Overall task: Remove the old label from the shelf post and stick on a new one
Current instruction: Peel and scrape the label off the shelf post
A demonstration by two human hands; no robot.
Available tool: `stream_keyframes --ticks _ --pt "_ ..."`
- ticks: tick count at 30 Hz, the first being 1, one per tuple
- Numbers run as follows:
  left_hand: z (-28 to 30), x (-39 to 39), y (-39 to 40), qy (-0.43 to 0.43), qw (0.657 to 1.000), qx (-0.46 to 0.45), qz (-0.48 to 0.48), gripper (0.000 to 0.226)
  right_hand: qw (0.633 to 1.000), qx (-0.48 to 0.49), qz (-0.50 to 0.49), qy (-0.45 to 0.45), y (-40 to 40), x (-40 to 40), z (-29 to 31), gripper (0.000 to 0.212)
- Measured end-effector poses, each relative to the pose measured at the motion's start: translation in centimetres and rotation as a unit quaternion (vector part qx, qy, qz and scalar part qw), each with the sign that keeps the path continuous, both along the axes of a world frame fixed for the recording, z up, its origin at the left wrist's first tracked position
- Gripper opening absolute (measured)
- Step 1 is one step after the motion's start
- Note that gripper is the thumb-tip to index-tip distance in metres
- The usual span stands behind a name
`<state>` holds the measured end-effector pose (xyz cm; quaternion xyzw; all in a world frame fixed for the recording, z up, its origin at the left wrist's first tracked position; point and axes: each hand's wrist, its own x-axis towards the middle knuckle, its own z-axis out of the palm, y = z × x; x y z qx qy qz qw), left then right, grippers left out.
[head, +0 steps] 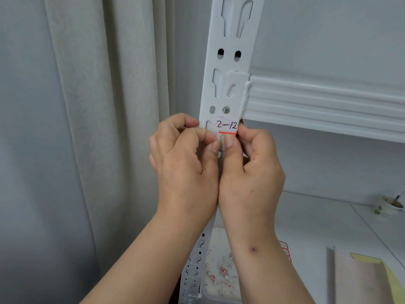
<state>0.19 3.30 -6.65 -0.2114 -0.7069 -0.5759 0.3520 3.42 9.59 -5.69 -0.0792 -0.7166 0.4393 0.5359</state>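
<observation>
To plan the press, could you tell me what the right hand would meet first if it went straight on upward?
Probably the label on the shelf post; the right hand already has its thumb at the label's lower edge.

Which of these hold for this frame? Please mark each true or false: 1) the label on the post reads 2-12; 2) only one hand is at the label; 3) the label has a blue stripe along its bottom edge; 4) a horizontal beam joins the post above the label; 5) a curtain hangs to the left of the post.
1) True: the label on the shelf post reads 2-12.
2) False: both the left hand and the right hand are at it, thumbs pressed at its lower edge.
3) False: the stripe is red.
4) True: the white beam meets the post just above the label.
5) True: the curtain hangs left of the post.
</observation>
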Motion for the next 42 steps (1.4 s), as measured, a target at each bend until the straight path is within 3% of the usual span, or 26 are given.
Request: stream_keyframes --ticks 8,16,19,24,28,33,40,42 --pt "0.2 2.1 -1.1 -0.084 0.994 0.037 -0.053 0.019 0.996 -0.063 0.056 0.0 0.2 2.0 -0.8 0.021" --pt "1.2 3.1 -1.5 -0.173 0.971 0.093 -0.138 0.011 0.997 -0.079 0.025 -0.011 0.3 1.9 -0.8 0.009" --pt "1.3 3.0 -1.5 -0.185 0.965 0.105 -0.155 0.018 0.998 -0.065 0.025 -0.005 0.4 1.5 0.4 0.01" --pt "1.2 3.0 -2.0 -0.216 0.919 0.189 -0.27 0.003 0.996 -0.057 0.068 -0.004 -0.1 2.4 0.7 0.005" --pt "1.2 3.2 -2.2 -0.227 0.891 0.216 -0.33 0.022 0.992 -0.064 0.106 -0.031 -0.3 3.3 0.2 0.012" --pt "0.9 3.1 -2.2 -0.239 0.877 0.214 -0.356 0.013 0.988 -0.068 0.13 -0.042 0.1 3.6 0.2 0.005" --pt "0.8 3.1 -2.4 -0.207 0.917 0.163 -0.298 0.027 0.991 -0.051 0.109 -0.064 0.1 3.2 -0.2 0.009" --pt "0.9 3.0 -2.5 -0.199 0.923 0.152 -0.291 0.02 0.991 -0.043 0.109 -0.062 0.1 3.1 -0.3 0.011"
